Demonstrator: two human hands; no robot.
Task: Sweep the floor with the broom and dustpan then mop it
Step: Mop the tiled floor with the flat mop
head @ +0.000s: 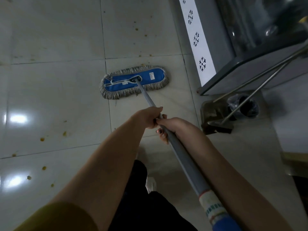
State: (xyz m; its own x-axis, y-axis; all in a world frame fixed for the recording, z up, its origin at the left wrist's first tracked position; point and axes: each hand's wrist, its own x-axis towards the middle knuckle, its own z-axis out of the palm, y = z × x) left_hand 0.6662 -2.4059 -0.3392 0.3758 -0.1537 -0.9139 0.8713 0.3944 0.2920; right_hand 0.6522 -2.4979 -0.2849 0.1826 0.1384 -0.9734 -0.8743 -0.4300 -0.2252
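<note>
Orange spots [42,139] dot the floor [50,89] at left, unwiped. The mop [133,81] lies flat on the tiles, angled for pushing. Left hand [148,118] and right hand [173,126], close together, curl their fingers [163,134] round its handle [181,157]. What look like the broom and dustpan [215,117] stand parked at right

Mustard-yellow sleeve [58,217] on the left upper arm at near left, both forearms bare, black trousers [141,205] near centre, painted patterned nails [162,135] on the right hand [170,127], left hand [148,117] without rings.
</note>
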